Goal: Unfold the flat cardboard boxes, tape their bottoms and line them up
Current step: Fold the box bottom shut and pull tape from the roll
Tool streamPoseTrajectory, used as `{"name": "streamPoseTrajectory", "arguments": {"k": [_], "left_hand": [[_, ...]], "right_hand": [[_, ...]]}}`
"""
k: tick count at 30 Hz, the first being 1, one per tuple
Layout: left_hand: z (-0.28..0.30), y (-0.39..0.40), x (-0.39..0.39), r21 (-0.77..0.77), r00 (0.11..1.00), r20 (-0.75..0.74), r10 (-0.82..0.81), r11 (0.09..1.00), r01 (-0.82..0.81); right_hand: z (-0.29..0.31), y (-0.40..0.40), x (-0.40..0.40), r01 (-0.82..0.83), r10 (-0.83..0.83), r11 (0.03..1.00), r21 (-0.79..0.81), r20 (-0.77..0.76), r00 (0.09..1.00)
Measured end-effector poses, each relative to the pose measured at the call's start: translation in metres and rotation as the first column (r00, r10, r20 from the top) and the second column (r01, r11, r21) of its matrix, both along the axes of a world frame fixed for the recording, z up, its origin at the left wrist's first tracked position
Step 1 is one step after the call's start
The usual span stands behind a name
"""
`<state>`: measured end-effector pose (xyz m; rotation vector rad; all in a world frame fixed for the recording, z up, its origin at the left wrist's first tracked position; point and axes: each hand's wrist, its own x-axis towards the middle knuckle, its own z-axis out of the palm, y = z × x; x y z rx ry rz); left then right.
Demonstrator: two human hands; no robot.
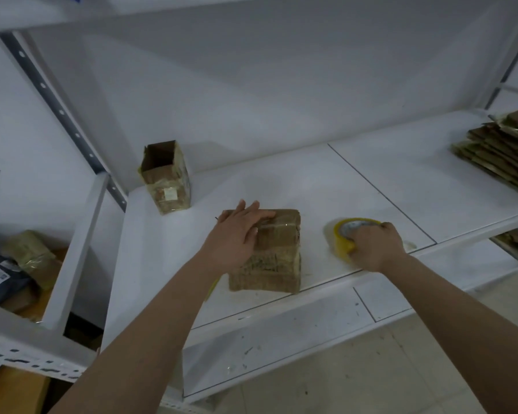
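Observation:
A small brown cardboard box point(269, 264) stands upside down near the front edge of the white shelf point(356, 186), its bottom flaps taped over. My left hand point(237, 234) lies flat on that taped bottom, fingers straight. To the right, my right hand point(374, 248) grips a yellow tape roll point(343, 234) that rests on the shelf. Another box point(166, 177) stands upright with its top open at the back left of the shelf. A stack of flat folded boxes point(503, 150) lies at the far right.
A grey slotted upright point(57, 106) and a white shelf post point(78, 249) rise at the left. Beyond them, a lower shelf holds taped parcels point(27, 258). A lower shelf board point(281, 339) juts out below the front edge. The white wall closes the back.

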<state>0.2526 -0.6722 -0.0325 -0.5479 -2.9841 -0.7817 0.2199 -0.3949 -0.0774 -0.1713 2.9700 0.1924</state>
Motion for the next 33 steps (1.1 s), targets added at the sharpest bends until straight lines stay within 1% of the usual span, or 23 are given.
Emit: {"name": "streamPoseTrajectory", "arguments": {"k": [3, 4, 5, 6, 7, 8, 9, 10, 11, 13, 14, 15, 17, 20, 22, 24, 26, 28, 30, 32, 33], "left_hand": [[0.001, 0.001, -0.001, 0.043, 0.999, 0.044, 0.028, 0.999, -0.03], [0.002, 0.002, -0.002, 0.068, 0.996, 0.077, 0.047, 0.996, -0.052], [0.003, 0.003, -0.003, 0.098, 0.991, 0.112, 0.067, 0.992, -0.078], [0.005, 0.003, -0.004, 0.154, 0.984, 0.151, 0.09, 0.982, -0.113], [0.008, 0.005, -0.002, 0.227, 0.973, 0.203, 0.108, 0.962, -0.154], [0.013, 0.006, 0.0, 0.321, 0.956, 0.268, 0.115, 0.925, -0.201], [0.017, 0.007, 0.002, 0.407, 0.938, 0.328, 0.113, 0.879, -0.248], [0.018, 0.007, 0.004, 0.475, 0.924, 0.371, 0.095, 0.835, -0.277], [0.019, 0.007, 0.005, 0.528, 0.915, 0.394, 0.082, 0.795, -0.299], [0.022, 0.006, 0.007, 0.585, 0.903, 0.424, 0.064, 0.742, -0.327], [0.024, 0.005, 0.009, 0.593, 0.901, 0.431, 0.055, 0.735, -0.329], [0.025, 0.004, 0.009, 0.585, 0.901, 0.432, 0.049, 0.745, -0.32], [0.023, 0.003, 0.007, 0.567, 0.906, 0.42, 0.054, 0.764, -0.308], [0.018, -0.001, 0.003, 0.573, 0.938, 0.336, 0.083, 0.773, -0.273], [0.017, -0.003, 0.002, 0.571, 0.945, 0.313, 0.099, 0.775, -0.27], [0.016, -0.004, 0.001, 0.533, 0.951, 0.278, 0.133, 0.803, -0.268], [0.015, -0.004, 0.001, 0.509, 0.963, 0.2, 0.181, 0.821, -0.26], [0.013, -0.004, 0.001, 0.529, 0.968, 0.108, 0.225, 0.812, -0.247], [0.012, -0.007, -0.001, 0.583, 0.959, 0.088, 0.268, 0.767, -0.268], [0.01, -0.011, -0.003, 0.639, 0.955, 0.089, 0.282, 0.719, -0.272], [0.01, -0.013, -0.003, 0.656, 0.956, 0.081, 0.283, 0.707, -0.265]], "right_hand": [[0.044, -0.002, -0.002, -0.009, -0.007, 0.989, -0.149, -0.106, 0.994], [0.063, -0.003, -0.003, -0.01, -0.027, 0.972, -0.235, -0.153, 0.988], [0.082, -0.004, -0.004, -0.031, -0.039, 0.931, -0.362, -0.185, 0.982], [0.097, -0.006, -0.003, -0.082, -0.03, 0.849, -0.521, -0.203, 0.979], [0.11, -0.011, 0.0, -0.134, -0.006, 0.734, -0.666, -0.204, 0.979], [0.121, -0.019, 0.004, -0.183, 0.034, 0.637, -0.749, -0.21, 0.977], [0.129, -0.03, 0.011, -0.217, 0.08, 0.583, -0.783, -0.211, 0.974], [0.132, -0.042, 0.016, -0.248, 0.123, 0.569, -0.784, -0.217, 0.968], [0.133, -0.054, 0.02, -0.283, 0.163, 0.588, -0.758, -0.232, 0.959], [0.126, -0.075, 0.026, -0.337, 0.226, 0.681, -0.65, -0.252, 0.941], [0.121, -0.083, 0.027, -0.347, 0.245, 0.725, -0.595, -0.248, 0.937], [0.116, -0.089, 0.028, -0.348, 0.253, 0.747, -0.567, -0.241, 0.937], [0.109, -0.097, 0.028, -0.346, 0.25, 0.736, -0.582, -0.241, 0.938], [0.103, -0.095, 0.025, -0.36, 0.257, 0.717, -0.597, -0.253, 0.933], [0.102, -0.088, 0.024, -0.354, 0.316, 0.722, -0.594, -0.172, 0.933], [0.102, -0.08, 0.023, -0.351, 0.379, 0.748, -0.564, -0.073, 0.923], [0.109, -0.075, 0.021, -0.379, 0.403, 0.764, -0.522, -0.073, 0.912], [0.122, -0.075, 0.017, -0.396, 0.391, 0.746, -0.536, -0.129, 0.911], [0.136, -0.082, 0.015, -0.412, 0.372, 0.701, -0.582, -0.195, 0.907], [0.144, -0.091, 0.013, -0.402, 0.323, 0.623, -0.67, -0.248, 0.913], [0.147, -0.094, 0.012, -0.363, 0.274, 0.574, -0.735, -0.245, 0.93]]}}
